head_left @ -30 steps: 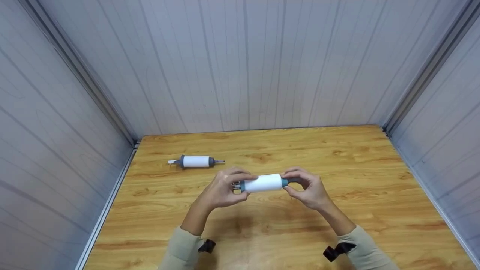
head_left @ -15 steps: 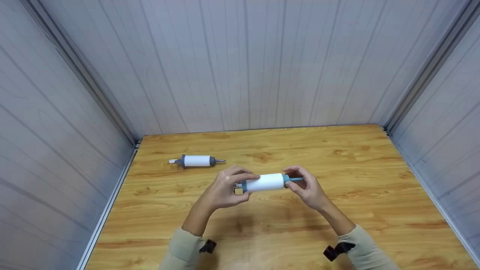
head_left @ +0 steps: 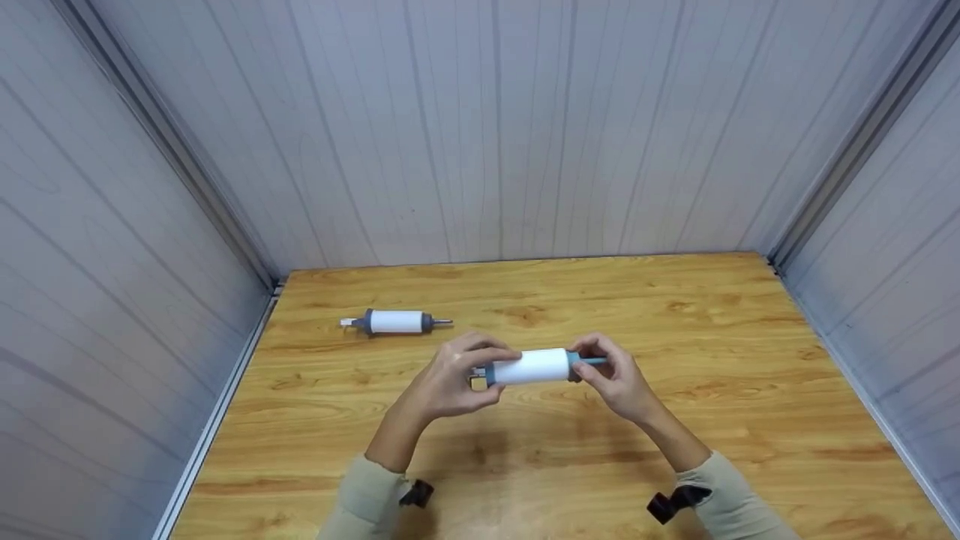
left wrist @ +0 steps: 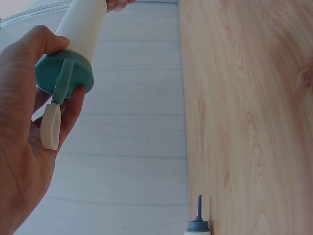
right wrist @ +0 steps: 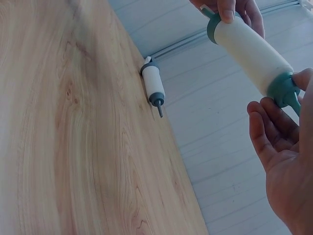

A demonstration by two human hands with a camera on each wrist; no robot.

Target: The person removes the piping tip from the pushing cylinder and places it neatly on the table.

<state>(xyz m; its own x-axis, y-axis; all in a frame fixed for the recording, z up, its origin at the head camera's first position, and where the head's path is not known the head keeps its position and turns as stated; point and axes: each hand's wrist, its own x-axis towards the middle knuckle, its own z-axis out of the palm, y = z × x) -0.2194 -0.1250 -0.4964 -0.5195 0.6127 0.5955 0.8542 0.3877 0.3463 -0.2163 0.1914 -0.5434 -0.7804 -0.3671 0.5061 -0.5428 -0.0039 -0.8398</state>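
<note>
Both hands hold a white bottle (head_left: 531, 366) with teal ends, lying roughly level above the table. My left hand (head_left: 456, 375) grips its left end, thumb and fingers around the teal base (left wrist: 66, 73). From that base sticks a short teal arm with a pale loop (left wrist: 50, 126). My right hand (head_left: 615, 379) pinches the teal collar (right wrist: 281, 88) at the other end, thumb on one side and fingers beneath. A thin teal nozzle (head_left: 595, 361) points right out of the collar, past the fingers.
A similar white bottle (head_left: 397, 322) with dark grey ends lies on the wooden table (head_left: 720, 420), back left of the hands, nozzle to the right. Pale panel walls (head_left: 525, 135) enclose the table at the back and both sides.
The right fingers have shifted on the collar, and the thin nozzle, earlier mostly covered, now shows. The left hand keeps its grip, and the bottle moves only slightly.
</note>
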